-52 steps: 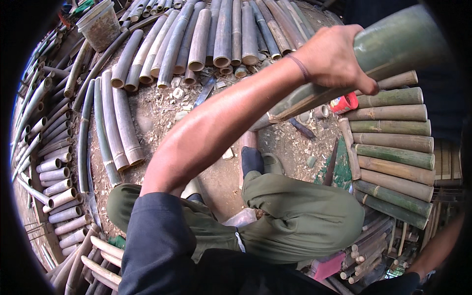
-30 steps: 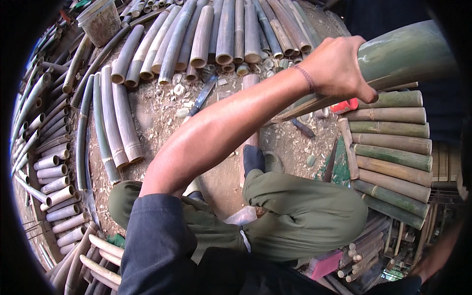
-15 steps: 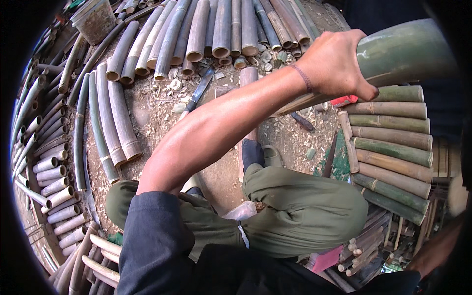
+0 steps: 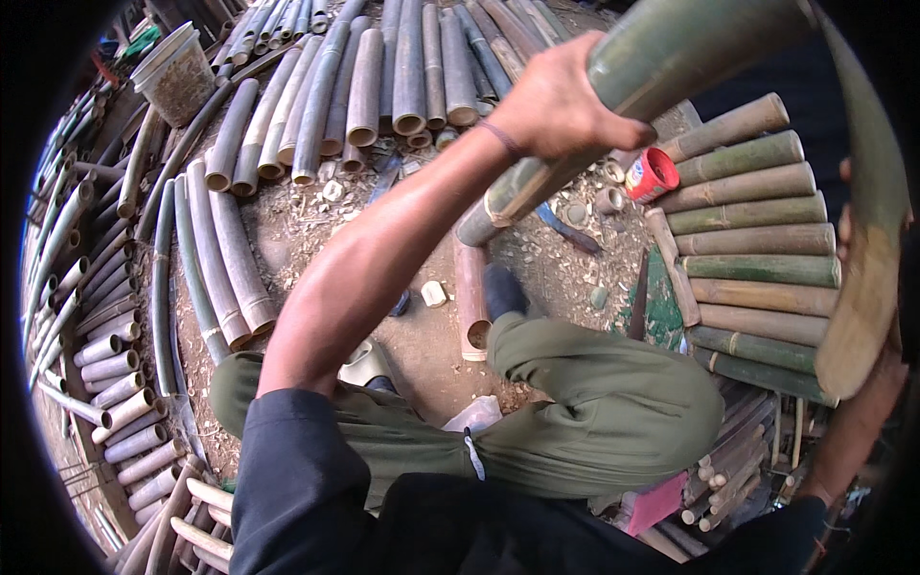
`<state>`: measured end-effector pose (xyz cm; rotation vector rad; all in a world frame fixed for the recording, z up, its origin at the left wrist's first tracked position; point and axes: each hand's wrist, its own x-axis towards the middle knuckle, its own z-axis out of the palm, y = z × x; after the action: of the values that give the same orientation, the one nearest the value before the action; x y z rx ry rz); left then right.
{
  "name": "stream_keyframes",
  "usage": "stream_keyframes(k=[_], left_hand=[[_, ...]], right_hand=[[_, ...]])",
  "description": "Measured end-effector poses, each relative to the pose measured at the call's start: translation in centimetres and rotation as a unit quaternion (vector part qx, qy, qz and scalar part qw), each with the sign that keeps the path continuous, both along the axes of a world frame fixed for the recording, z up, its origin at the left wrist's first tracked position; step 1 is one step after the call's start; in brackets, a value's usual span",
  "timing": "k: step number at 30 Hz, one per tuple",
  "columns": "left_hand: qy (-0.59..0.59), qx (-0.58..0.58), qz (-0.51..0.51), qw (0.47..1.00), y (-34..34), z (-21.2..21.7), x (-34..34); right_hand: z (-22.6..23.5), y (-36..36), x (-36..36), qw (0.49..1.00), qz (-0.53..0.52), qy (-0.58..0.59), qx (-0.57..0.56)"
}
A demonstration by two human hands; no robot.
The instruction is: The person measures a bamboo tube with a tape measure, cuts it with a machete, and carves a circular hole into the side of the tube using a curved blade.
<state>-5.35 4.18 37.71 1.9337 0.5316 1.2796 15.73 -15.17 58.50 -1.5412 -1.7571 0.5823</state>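
Observation:
My left hand [image 4: 567, 103] is closed around a thick green bamboo pole [image 4: 695, 53], which slants from the upper right down toward the middle. The pole's lower end comes just above a short bamboo tube [image 4: 471, 297] between my feet. At the right edge, a curved green piece with a tan end [image 4: 867, 249], apparently split bamboo, hangs downward. Fingers of my right hand [image 4: 844, 216] curl around its edge; the piece hides most of that hand. A knife [image 4: 385, 178] lies partly behind my left forearm.
Bamboo tubes [image 4: 407, 77] lie in rows ahead and to the left. More cut lengths [image 4: 762, 225] line the right, beside a red can [image 4: 652, 175]. A dirty white bucket [image 4: 175, 77] stands far left. Wood chips litter the ground around a dark-handled tool [image 4: 570, 230].
My left hand has moved left with the pole, whose lower end now shows near the short tube. My right hand and the curved green piece have come into view at right.

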Motion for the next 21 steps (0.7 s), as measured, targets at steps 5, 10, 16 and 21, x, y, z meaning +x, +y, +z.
stream_keyframes(k=[5, 10, 16, 21], left_hand=[[-0.065, -0.062, -0.110, 0.990, -2.3, 2.6, 2.4], [0.023, -0.027, 0.008, 0.999, -2.2, 4.3, 5.6], [0.036, -0.001, 0.060, 0.998, 1.3, 2.9, 12.3], [-0.123, -0.139, -0.084, 0.979, 4.0, 0.4, 16.4]], right_hand=[[-7.9, -1.0, 11.1, 0.980, -0.139, 0.122, 0.074], [-24.7, -0.4, 17.5, 0.985, -0.169, 0.028, -0.022], [-48.4, -2.6, 24.7, 0.954, -0.106, 0.026, -0.279], [-56.6, 8.3, 29.0, 0.970, -0.167, -0.111, -0.136]])
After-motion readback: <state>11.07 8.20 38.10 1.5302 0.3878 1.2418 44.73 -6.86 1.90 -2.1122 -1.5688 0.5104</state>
